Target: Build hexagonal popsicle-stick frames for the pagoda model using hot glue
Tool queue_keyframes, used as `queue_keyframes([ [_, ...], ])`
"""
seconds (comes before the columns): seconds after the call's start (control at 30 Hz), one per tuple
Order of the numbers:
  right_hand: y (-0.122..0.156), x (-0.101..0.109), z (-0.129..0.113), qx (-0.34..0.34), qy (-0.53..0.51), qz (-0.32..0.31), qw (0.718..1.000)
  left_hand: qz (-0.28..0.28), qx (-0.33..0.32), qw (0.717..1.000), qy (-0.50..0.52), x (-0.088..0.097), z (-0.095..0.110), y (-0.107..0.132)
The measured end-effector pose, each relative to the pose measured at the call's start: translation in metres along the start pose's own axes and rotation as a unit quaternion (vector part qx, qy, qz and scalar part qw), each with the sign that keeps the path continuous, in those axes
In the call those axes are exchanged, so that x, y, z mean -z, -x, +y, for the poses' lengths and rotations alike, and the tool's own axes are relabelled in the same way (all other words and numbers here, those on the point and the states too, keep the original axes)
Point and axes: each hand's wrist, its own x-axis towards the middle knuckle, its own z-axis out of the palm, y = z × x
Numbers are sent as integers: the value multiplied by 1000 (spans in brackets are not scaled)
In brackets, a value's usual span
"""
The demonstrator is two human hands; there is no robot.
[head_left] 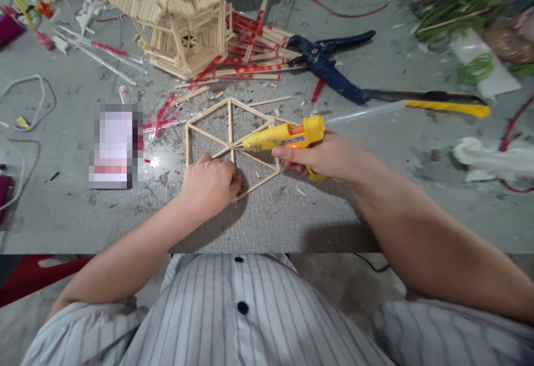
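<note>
My right hand (334,157) grips a yellow hot glue gun (311,130), with a clear glue stick (362,113) out of its back and an orange light glowing. Its nozzle points left, at the centre of a hexagonal wooden stick frame (230,121) lying flat, where the spokes meet. My left hand (211,185), fingers curled, holds the lower left of this frame close to the nozzle and hides part of it. Whether the nozzle touches the wood I cannot tell.
A pavilion model of wooden sticks (183,38) stands behind. Red-wrapped chopsticks (258,65), a dark blue ratchet cutter (329,65) and a yellow-and-black utility knife (446,104) lie to its right. A blurred phone-like slab (112,143) is left; greenery (459,10) lies far right.
</note>
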Motion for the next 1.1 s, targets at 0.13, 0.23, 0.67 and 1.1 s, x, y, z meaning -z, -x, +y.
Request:
queue_keyframes([
  [0.13,0,1,0,-25,-10,0,1000,6,-12,1000,9,-2,-2,0],
  [0.23,0,-1,-2,-24,-24,-5,999,-1,-13,1000,14,-2,-2,0],
  [0.67,2,-4,-1,12,-38,3,999,-12,-15,1000,7,0,-1,0],
  [1.1,1,-8,5,26,57,34,997,-11,-15,1000,7,-1,-1,1],
])
